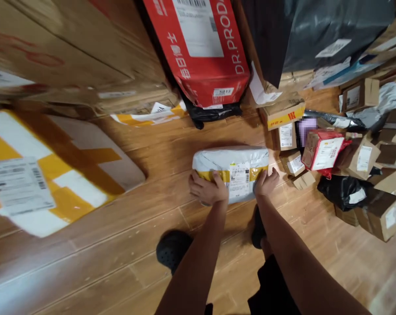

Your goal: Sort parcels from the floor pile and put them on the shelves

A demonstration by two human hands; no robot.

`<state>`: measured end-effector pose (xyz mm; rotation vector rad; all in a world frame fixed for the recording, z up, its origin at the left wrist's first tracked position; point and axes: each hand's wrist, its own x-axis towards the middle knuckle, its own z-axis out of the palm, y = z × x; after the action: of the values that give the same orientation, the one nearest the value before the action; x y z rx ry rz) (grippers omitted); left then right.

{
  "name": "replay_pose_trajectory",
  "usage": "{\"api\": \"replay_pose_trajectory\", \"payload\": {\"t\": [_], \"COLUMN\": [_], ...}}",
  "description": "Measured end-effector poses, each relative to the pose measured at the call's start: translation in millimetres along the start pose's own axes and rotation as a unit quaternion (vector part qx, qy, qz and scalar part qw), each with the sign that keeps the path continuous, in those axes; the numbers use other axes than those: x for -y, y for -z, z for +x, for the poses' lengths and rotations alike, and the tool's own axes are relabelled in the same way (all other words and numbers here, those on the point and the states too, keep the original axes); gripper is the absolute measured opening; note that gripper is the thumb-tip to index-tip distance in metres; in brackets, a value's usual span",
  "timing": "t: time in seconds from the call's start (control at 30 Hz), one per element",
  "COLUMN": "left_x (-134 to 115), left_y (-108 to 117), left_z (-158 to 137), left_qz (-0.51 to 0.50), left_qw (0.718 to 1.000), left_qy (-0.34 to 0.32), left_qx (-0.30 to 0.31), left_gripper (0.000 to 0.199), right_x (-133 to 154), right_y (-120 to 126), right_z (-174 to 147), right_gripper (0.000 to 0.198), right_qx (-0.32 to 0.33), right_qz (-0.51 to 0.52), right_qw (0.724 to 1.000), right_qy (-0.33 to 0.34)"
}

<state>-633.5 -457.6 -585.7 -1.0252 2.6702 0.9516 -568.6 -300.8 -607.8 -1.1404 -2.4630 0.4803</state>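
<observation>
While gripped, grey parcel (232,168) lies between left hand (207,189); right hand (266,183).

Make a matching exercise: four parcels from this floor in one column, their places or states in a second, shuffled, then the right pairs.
Things:
1. grey parcel
2. red box
3. black bag
4. white and yellow parcel

Places or states:
A. far left on the floor
B. gripped by left hand and right hand
C. leaning at the top, upside-down lettering
D. among small cartons on the right

Pairs: 1-B, 2-C, 3-D, 4-A
</observation>
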Motion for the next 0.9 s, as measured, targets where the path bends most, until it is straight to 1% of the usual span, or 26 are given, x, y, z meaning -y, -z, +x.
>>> {"api": "replay_pose_trajectory", "payload": {"t": [0.07,0.13,0.2,0.23,0.3,0.33,0.37,0.4,0.43,0.47,0.5,0.53,0.57,0.6,0.63,0.67,0.73,0.8,0.83,0.9], "left_x": [5.4,12.4,16.6,16.3,8.7,1.1,-9.0,-21.0,-34.4,-48.1,-61.3,-72.6,-81.2,-86.2,-87.1,-83.8,-66.1,-39.6,-26.2,-5.0], "left_y": [-9.1,-14.7,-14.2,-11.4,-2.1,3.7,9.8,15.8,21.4,26.6,31.1,35.2,39.1,43.0,47.2,51.6,60.8,68.5,71.2,73.7], "left_z": [-8.5,-14.7,-18.3,-18.5,-13.7,-8.0,0.1,10.3,21.8,33.5,44.2,52.7,57.8,58.9,55.7,48.7,26.7,2.0,-8.4,-21.5], "left_qz": [0.001,0.002,0.015,0.025,0.045,0.055,0.067,0.081,0.102,0.129,0.163,0.2,0.235,0.265,0.288,0.304,0.32,0.313,0.3,0.271], "left_qw": [0.998,0.996,0.996,0.997,0.997,0.994,0.987,0.973,0.948,0.916,0.883,0.853,0.828,0.809,0.796,0.788,0.777,0.776,0.783,0.8], "left_qy": [-0.044,-0.073,-0.08,-0.073,-0.068,-0.09,-0.134,-0.196,-0.267,-0.33,-0.376,-0.403,-0.419,-0.429,-0.435,-0.439,-0.439,-0.424,-0.412,-0.388], "left_qx": [-0.042,-0.058,-0.042,-0.032,-0.004,0.019,0.05,0.089,0.138,0.186,0.23,0.266,0.288,0.301,0.306,0.307,0.318,0.346,0.356,0.37], "left_gripper": [0.067,0.066,0.067,0.069,0.074,0.075,0.075,0.073,0.07,0.067,0.065,0.064,0.062,0.06,0.059,0.057,0.058,0.073,0.085,0.102], "right_x": [-5.0,-10.3,-13.9,-14.6,-14.5,-14.1,-13.8,-13.9,-14.5,-15.5,-16.7,-17.9,-18.8,-19.2,-19.2,-19.1,-19.3,-21.6,-23.7,-28.8], "right_y": [-6.6,-11.3,-12.9,-12.6,-10.4,-9.0,-7.6,-6.4,-5.4,-4.6,-3.8,-2.6,-0.7,2.3,6.5,12.0,25.6,38.7,43.6,48.1], "right_z": [-7.5,-13.0,-13.9,-12.6,-8.2,-6.3,-5.2,-5.7,-8.3,-13.2,-20.5,-30.0,-41.1,-53.3,-65.8,-77.8,-98.4,-112.7,-117.6,-124.2], "right_gripper": [0.052,0.05,0.048,0.048,0.051,0.053,0.055,0.058,0.062,0.067,0.07,0.072,0.072,0.072,0.073,0.077,0.082,0.083,0.084,0.088], "right_qx": [-0.007,-0.008,0.004,0.014,0.036,0.052,0.068,0.082,0.091,0.096,0.098,0.103,0.114,0.132,0.154,0.178,0.208,0.215,0.213,0.207], "right_qz": [0.022,0.047,0.077,0.091,0.109,0.114,0.119,0.127,0.136,0.146,0.157,0.17,0.185,0.204,0.228,0.256,0.304,0.335,0.344,0.335], "right_qw": [1.0,0.999,0.997,0.996,0.993,0.991,0.987,0.981,0.973,0.962,0.95,0.937,0.924,0.911,0.895,0.875,0.835,0.805,0.795,0.793], "right_qy": [-0.011,-0.018,-0.018,-0.019,-0.037,-0.053,-0.082,-0.121,-0.165,-0.21,-0.252,-0.287,-0.313,-0.332,-0.352,-0.371,-0.409,-0.44,-0.451,-0.466]}}
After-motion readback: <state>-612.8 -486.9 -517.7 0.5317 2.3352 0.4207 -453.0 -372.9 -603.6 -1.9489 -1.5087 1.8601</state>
